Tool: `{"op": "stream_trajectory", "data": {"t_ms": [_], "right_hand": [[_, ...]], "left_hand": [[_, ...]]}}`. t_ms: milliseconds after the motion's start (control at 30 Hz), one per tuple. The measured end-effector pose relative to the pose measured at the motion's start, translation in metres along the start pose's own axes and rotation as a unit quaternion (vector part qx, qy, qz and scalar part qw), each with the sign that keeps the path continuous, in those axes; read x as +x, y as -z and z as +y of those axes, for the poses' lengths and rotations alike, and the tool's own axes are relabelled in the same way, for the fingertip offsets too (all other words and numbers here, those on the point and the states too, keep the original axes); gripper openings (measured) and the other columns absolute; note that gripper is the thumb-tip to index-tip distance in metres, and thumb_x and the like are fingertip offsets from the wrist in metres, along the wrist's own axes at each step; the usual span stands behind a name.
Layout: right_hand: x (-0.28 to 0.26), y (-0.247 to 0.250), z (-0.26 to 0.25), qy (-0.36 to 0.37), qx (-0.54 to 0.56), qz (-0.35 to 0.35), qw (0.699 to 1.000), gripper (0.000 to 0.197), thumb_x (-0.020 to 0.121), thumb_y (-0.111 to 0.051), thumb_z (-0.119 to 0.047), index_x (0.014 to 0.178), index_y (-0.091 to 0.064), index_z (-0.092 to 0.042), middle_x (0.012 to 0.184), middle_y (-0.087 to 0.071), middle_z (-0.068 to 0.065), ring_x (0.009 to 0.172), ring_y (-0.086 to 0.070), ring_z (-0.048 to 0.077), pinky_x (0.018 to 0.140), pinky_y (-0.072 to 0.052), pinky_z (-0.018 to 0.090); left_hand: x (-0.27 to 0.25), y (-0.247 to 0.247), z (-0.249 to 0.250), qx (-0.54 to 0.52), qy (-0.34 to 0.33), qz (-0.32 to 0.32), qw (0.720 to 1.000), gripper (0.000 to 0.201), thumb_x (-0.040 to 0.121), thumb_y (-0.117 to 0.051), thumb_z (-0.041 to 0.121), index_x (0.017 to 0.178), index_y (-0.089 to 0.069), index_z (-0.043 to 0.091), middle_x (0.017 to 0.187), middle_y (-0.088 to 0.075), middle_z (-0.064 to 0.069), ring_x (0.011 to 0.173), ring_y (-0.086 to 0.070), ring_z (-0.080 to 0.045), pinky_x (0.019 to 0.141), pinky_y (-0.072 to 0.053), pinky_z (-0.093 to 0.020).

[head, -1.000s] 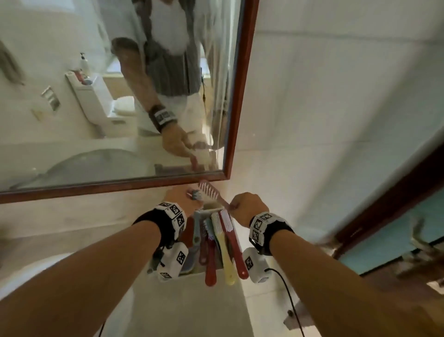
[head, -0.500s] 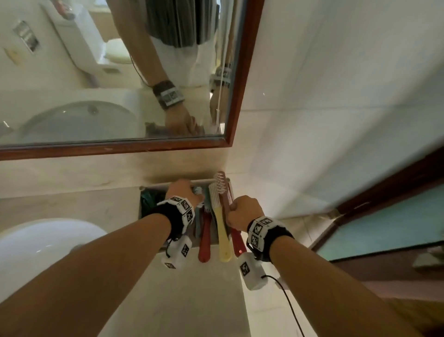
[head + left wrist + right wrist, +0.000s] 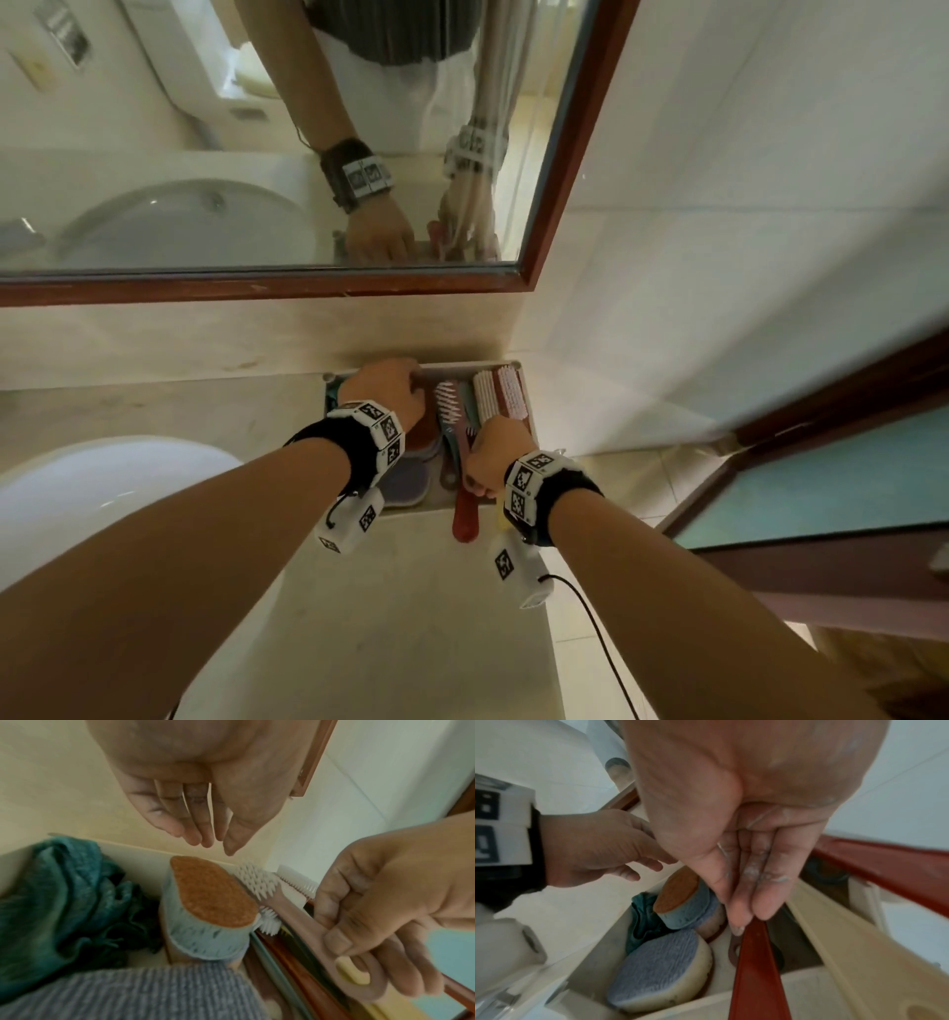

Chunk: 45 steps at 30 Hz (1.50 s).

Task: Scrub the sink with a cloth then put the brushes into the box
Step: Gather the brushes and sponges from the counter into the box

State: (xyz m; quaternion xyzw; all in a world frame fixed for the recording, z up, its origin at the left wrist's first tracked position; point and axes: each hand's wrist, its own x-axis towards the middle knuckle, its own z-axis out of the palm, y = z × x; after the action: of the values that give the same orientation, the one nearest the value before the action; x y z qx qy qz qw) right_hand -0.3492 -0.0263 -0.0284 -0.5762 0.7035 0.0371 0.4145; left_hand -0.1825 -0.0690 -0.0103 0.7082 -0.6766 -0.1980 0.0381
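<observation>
Two hands work over a shallow box (image 3: 531,411) at the back of the counter, below a mirror (image 3: 565,154). Right hand (image 3: 495,452): fingers curled round the handle of a pinkish brush (image 3: 287,902) (the left wrist view shows thumb and forefinger clamped just above its loop end). Left hand (image 3: 385,390): fingers straight and loose, holding nothing, hovering over the box's far left part.

Key relation: the held brush lies with its long axis running from the near edge of the box to the far wall, white bristles (image 3: 257,880) away from the person, handle toward them; it is low in the box, among the other brushes. The right hand is therefore the nearer and the only one engaged; letting go would appear to be what remains for this brush.

Beside it lie a red brush (image 3: 464,514), whose handle overhangs the near edge, and two wide-bristled brushes (image 3: 500,395) against the right wall. The left part holds a green cloth (image 3: 64,892), a round scrubber with an orange top (image 3: 213,896) and a blue-faced sponge (image 3: 659,963). These crowd the left hand's side. The sink (image 3: 102,493) sits to the left, apart from the box.
</observation>
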Motion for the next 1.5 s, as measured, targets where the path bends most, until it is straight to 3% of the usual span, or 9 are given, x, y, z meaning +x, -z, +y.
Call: {"op": "stream_trajectory", "data": {"t_ms": [133,333,433,533,700,933,1067,1267,1500], "right_hand": [[0.007,-0.013,0.002,-0.014,0.007,0.006,1.000,0.011,0.083,-0.061,-0.018,0.079,-0.063,-0.007,0.077,-0.070,0.012,0.068,-0.070,0.028,0.066,-0.062,0.039],[-0.007,0.000,-0.002,-0.014,-0.021,0.043,0.999,0.017,0.083,-0.060,-0.025,0.086,-0.065,-0.010,0.079,-0.070,0.009,0.069,-0.070,0.025,0.065,-0.061,0.034],[-0.022,0.023,-0.007,-0.001,-0.070,0.080,0.994,0.022,0.080,-0.059,-0.025,0.094,-0.068,-0.011,0.092,-0.069,0.009,0.075,-0.070,0.026,0.068,-0.061,0.035],[-0.042,0.051,-0.016,0.026,-0.127,0.113,0.985,0.028,0.085,-0.057,-0.032,0.105,-0.067,-0.016,0.110,-0.066,0.005,0.094,-0.065,0.025,0.078,-0.056,0.032],[-0.086,0.109,-0.050,0.079,-0.152,0.202,0.964,0.025,0.089,-0.058,-0.037,0.108,-0.065,-0.023,0.119,-0.062,0.000,0.104,-0.061,0.021,0.081,-0.049,0.029],[-0.164,0.184,-0.126,0.204,-0.184,0.289,0.917,0.020,0.088,-0.058,-0.037,0.100,-0.066,-0.023,0.107,-0.062,-0.002,0.101,-0.061,0.021,0.086,-0.052,0.034],[-0.204,0.208,-0.167,0.270,-0.185,0.328,0.886,0.017,0.084,-0.058,-0.041,0.096,-0.065,-0.031,0.110,-0.063,-0.005,0.093,-0.060,0.019,0.075,-0.048,0.029],[-0.248,0.196,-0.234,0.353,-0.178,0.347,0.851,0.023,0.086,-0.058,-0.037,0.105,-0.065,-0.027,0.111,-0.065,-0.001,0.098,-0.060,0.022,0.084,-0.051,0.032],[-0.295,0.114,-0.319,0.424,-0.196,0.322,0.824,0.027,0.085,-0.055,-0.038,0.109,-0.063,-0.029,0.110,-0.066,-0.005,0.101,-0.060,0.019,0.079,-0.048,0.031]], "left_hand": [[-0.004,-0.003,-0.018,-0.007,0.013,0.015,1.000,0.028,0.090,-0.054,0.035,0.116,-0.060,0.031,0.112,-0.067,0.004,0.106,-0.061,-0.023,0.088,-0.051,-0.036],[-0.010,0.009,-0.034,0.009,0.004,0.012,1.000,0.026,0.092,-0.050,0.039,0.114,-0.060,0.030,0.112,-0.065,0.002,0.103,-0.061,-0.026,0.087,-0.052,-0.039],[-0.012,0.028,-0.034,0.012,-0.009,0.021,1.000,0.024,0.093,-0.046,0.038,0.109,-0.059,0.026,0.109,-0.062,-0.001,0.096,-0.060,-0.027,0.083,-0.053,-0.040],[-0.016,0.056,-0.034,0.017,-0.025,0.032,0.999,0.024,0.093,-0.046,0.037,0.112,-0.058,0.027,0.115,-0.061,0.000,0.104,-0.058,-0.026,0.090,-0.050,-0.041],[-0.038,0.119,-0.026,0.034,-0.069,0.066,0.995,0.025,0.093,-0.048,0.042,0.113,-0.058,0.029,0.112,-0.062,0.002,0.102,-0.059,-0.023,0.091,-0.050,-0.039],[-0.090,0.220,-0.016,0.038,-0.046,0.173,0.983,0.029,0.089,-0.048,0.052,0.109,-0.058,0.032,0.112,-0.063,0.006,0.104,-0.059,-0.021,0.093,-0.048,-0.039],[-0.135,0.272,-0.021,0.039,-0.017,0.249,0.968,0.028,0.087,-0.049,0.056,0.103,-0.059,0.035,0.108,-0.065,0.009,0.103,-0.060,-0.018,0.090,-0.048,-0.036],[-0.214,0.322,-0.069,0.016,0.086,0.288,0.954,0.029,0.083,-0.051,0.058,0.099,-0.060,0.036,0.106,-0.065,0.008,0.097,-0.061,-0.019,0.087,-0.051,-0.037],[-0.307,0.360,-0.159,0.030,0.163,0.322,0.932,0.031,0.087,-0.050,0.054,0.109,-0.059,0.034,0.114,-0.062,0.007,0.101,-0.060,-0.019,0.089,-0.051,-0.040]]}}
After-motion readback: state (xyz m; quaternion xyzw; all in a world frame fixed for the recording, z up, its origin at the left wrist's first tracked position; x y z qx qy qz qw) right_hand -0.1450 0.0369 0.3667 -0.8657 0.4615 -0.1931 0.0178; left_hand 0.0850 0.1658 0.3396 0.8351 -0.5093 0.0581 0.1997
